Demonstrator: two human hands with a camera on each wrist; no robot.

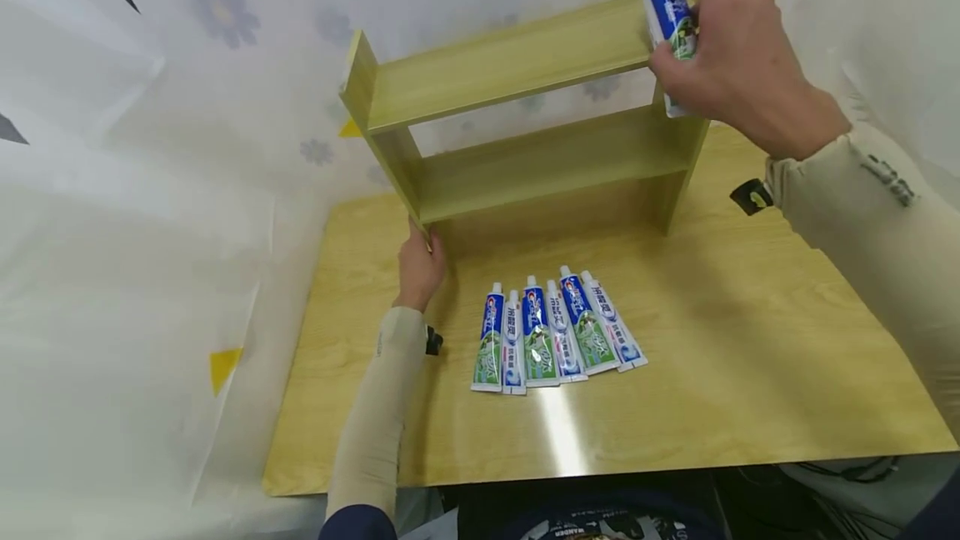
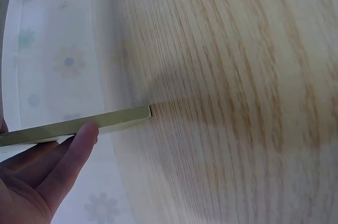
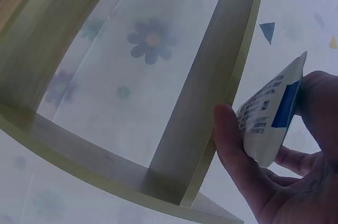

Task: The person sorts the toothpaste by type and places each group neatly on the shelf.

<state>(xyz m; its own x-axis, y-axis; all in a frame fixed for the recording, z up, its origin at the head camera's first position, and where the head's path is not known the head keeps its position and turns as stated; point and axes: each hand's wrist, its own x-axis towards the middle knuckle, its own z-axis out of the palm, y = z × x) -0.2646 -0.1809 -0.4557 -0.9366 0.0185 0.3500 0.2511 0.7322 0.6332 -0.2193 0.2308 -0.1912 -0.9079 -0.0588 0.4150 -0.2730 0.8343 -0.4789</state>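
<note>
My right hand (image 1: pixel 750 65) holds a blue, green and white toothpaste tube (image 1: pixel 667 11) with its white cap up, at the right end of a wooden shelf's (image 1: pixel 517 57) upper board. In the right wrist view, thumb and fingers lie on either side of the tube (image 3: pixel 266 121), whose printed white back shows. Down at the shelf's left side, my left hand (image 1: pixel 420 269) grips the side panel. The left wrist view has this panel's edge (image 2: pixel 116 118) between thumb and fingers. On the table, several toothpaste tubes (image 1: pixel 538 336) lie side by side, blue-green ones alternating with white ones.
The two-tier shelf stands toward the back of the wooden table (image 1: pixel 750 357). Behind it hangs a pale flower-patterned covering (image 1: pixel 247 98). The table's front edge runs along the bottom, with dark cables (image 1: pixel 855 469) below it at the right.
</note>
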